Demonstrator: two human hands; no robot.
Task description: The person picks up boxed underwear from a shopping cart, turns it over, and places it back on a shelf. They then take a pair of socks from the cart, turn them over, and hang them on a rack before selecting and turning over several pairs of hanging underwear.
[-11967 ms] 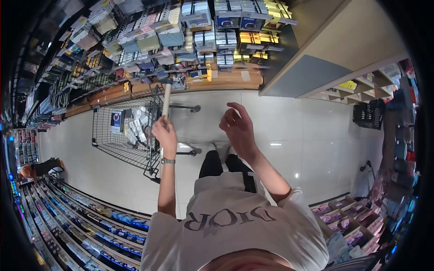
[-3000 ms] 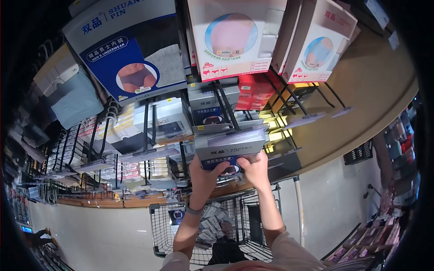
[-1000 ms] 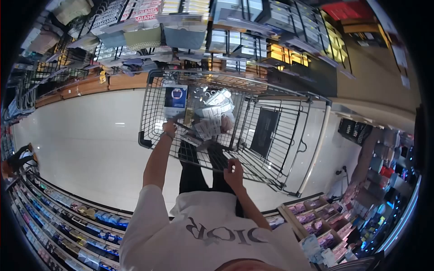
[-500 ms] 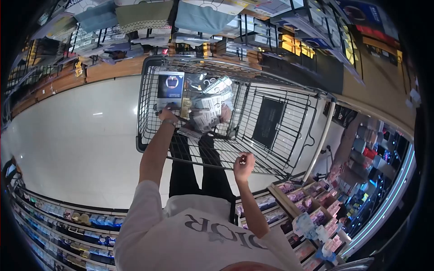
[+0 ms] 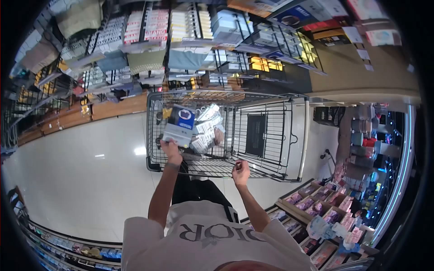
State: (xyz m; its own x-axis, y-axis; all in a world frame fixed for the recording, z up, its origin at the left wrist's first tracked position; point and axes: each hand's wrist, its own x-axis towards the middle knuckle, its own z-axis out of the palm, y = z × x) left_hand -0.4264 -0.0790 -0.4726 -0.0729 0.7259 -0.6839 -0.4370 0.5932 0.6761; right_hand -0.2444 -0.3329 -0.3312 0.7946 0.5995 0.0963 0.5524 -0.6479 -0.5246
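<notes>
My left hand [image 5: 172, 151] is closed on the lower edge of a flat blue-and-white box [image 5: 181, 123] with a dark garment pictured on its front. The box is tilted, inside the far-left part of a wire shopping cart [image 5: 264, 177]. Beside it lie several clear-wrapped packages with black-and-white labels [image 5: 207, 131], one showing a brownish item. By the cart's near side rail is my right hand [image 5: 242, 171], its fingers curled in; whether anything is in them is hidden.
Shelves of packaged goods [image 5: 190, 27] run along the far side. At the lower right stands a display of pink packages [image 5: 312, 203]. A dark basket [image 5: 328, 116] sits beyond the cart's handle [image 5: 305, 135]. More shelves [image 5: 86, 250] line the lower left, beside pale floor [image 5: 90, 180].
The box now tilts and is raised in my left hand, where before it lay flat in the cart. My right hand is slightly lower. The view has shifted toward the shelves.
</notes>
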